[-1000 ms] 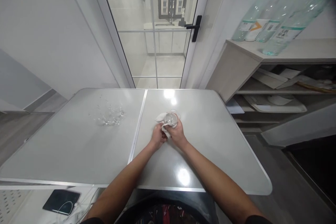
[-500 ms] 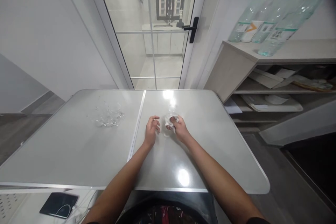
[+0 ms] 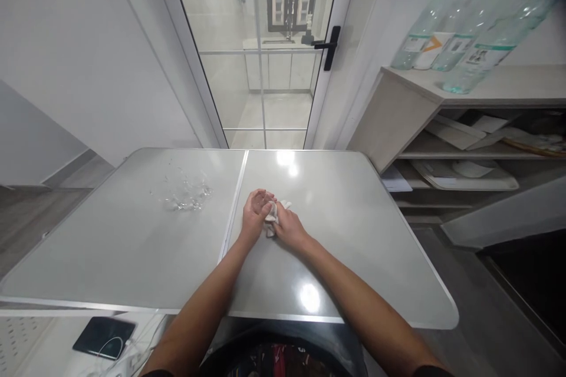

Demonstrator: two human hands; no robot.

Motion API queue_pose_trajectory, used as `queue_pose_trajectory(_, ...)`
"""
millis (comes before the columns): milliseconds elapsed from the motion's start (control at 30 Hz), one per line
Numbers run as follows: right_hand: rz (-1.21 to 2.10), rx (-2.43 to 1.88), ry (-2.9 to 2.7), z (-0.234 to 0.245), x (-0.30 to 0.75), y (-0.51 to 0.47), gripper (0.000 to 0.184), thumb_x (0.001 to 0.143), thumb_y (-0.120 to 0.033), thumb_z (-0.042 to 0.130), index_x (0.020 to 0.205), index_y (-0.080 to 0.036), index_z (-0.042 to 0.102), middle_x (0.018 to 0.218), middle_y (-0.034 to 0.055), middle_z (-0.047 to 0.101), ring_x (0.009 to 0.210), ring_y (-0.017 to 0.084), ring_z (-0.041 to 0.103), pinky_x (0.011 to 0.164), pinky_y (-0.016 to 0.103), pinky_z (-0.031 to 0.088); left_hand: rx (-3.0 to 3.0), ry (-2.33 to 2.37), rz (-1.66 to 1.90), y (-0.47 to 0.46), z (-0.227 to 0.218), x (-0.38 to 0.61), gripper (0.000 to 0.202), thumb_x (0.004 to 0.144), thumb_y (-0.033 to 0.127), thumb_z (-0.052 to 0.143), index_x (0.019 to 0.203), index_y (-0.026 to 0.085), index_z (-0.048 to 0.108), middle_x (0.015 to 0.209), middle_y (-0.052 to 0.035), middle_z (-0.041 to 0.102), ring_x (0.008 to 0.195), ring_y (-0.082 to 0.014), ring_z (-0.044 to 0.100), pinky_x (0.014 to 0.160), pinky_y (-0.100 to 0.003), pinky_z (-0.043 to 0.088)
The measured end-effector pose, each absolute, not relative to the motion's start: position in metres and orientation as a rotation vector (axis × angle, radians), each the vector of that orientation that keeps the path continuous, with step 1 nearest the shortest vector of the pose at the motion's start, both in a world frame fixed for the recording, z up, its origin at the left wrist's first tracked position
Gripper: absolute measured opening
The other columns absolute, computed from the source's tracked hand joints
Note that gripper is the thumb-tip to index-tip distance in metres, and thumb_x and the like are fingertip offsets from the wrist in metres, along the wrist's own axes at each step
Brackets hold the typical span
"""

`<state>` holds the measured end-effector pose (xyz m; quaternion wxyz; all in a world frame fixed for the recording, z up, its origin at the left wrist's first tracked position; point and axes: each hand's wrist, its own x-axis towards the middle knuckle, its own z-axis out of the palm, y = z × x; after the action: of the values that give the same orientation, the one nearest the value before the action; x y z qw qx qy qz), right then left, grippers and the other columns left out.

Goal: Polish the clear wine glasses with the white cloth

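Note:
Both of my hands meet over the middle of the grey table (image 3: 354,235). My left hand (image 3: 254,215) is curled round a small clear glass (image 3: 260,200), which is hard to make out. My right hand (image 3: 283,227) is closed on a crumpled white cloth (image 3: 272,214) and presses it against the glass from the right. Part of the cloth sticks out beyond my fingers.
A cluster of clear glassware (image 3: 184,195) stands on the table's left half. A glass door with a black handle (image 3: 329,46) is behind the table. Shelves (image 3: 464,147) on the right carry several plastic bottles (image 3: 469,29). A phone (image 3: 104,337) lies below the near left edge.
My left hand, free half a second ago, has closed round the glass. Both hands and the cloth have shifted a little to the left.

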<state>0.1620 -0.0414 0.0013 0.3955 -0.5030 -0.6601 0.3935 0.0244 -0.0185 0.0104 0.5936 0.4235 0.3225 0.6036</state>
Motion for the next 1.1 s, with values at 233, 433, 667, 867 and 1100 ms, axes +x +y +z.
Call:
queue_pose_trajectory(233, 1.848, -0.81, -1.565, 0.015, 0.169, -0.046, 0.047, 0.094, -0.065, 0.05, 0.086, -0.019, 0.056, 0.072, 0.0079, 0.07, 0.064, 0.023, 0.066, 0.064, 0.033, 0.05, 0.883, 0.681, 1.34, -0.018, 0.013, 0.027, 0.052, 0.079, 0.059, 0.077, 0.11, 0.019, 0.064, 0.097, -0.0069, 0.069, 0.082, -0.0184, 0.068, 0.08, -0.033, 0.055)
queue_pose_trajectory(433, 1.171, -1.262, -1.537, 0.016, 0.156, -0.047, 0.023, 0.085, -0.041, 0.067, 0.083, -0.023, 0.053, 0.079, 0.0037, 0.066, 0.078, 0.022, 0.061, 0.07, 0.03, 0.046, 0.916, 0.778, 1.52, -0.012, 0.011, 0.025, 0.046, 0.077, 0.047, 0.083, 0.111, 0.022, 0.063, 0.1, -0.0045, 0.07, 0.087, -0.017, 0.069, 0.085, -0.031, 0.054)
queue_pose_trajectory(667, 1.651, -0.92, -1.506, 0.016, 0.166, -0.043, 0.038, 0.091, -0.057, 0.06, 0.083, -0.02, 0.059, 0.068, 0.0045, 0.068, 0.064, 0.02, 0.064, 0.06, 0.028, 0.049, 0.9, 0.738, 1.458, -0.012, 0.011, 0.026, 0.047, 0.08, 0.054, 0.077, 0.11, 0.02, 0.064, 0.099, -0.0057, 0.07, 0.083, -0.0171, 0.069, 0.082, -0.032, 0.055)
queue_pose_trajectory(867, 1.128, -1.12, -1.139, 0.003, 0.151, -0.041, 0.038, 0.092, -0.052, 0.063, 0.117, -0.024, 0.063, 0.109, 0.005, 0.07, 0.099, 0.022, 0.063, 0.088, 0.032, 0.051, 1.058, 0.823, 1.71, -0.012, 0.019, 0.018, 0.047, 0.083, 0.052, 0.078, 0.117, 0.026, 0.058, 0.11, -0.0056, 0.065, 0.101, -0.0193, 0.069, 0.1, -0.036, 0.052)
queue_pose_trajectory(1100, 1.721, -0.91, -0.782, 0.001, 0.149, -0.039, 0.038, 0.064, -0.041, 0.088, 0.085, -0.018, 0.065, 0.074, 0.0016, 0.066, 0.064, 0.015, 0.055, 0.058, 0.025, 0.045, 1.195, 0.674, 1.801, -0.015, 0.015, 0.02, 0.052, 0.081, 0.05, 0.082, 0.12, 0.028, 0.056, 0.109, -0.0061, 0.063, 0.104, -0.021, 0.066, 0.107, -0.044, 0.05)
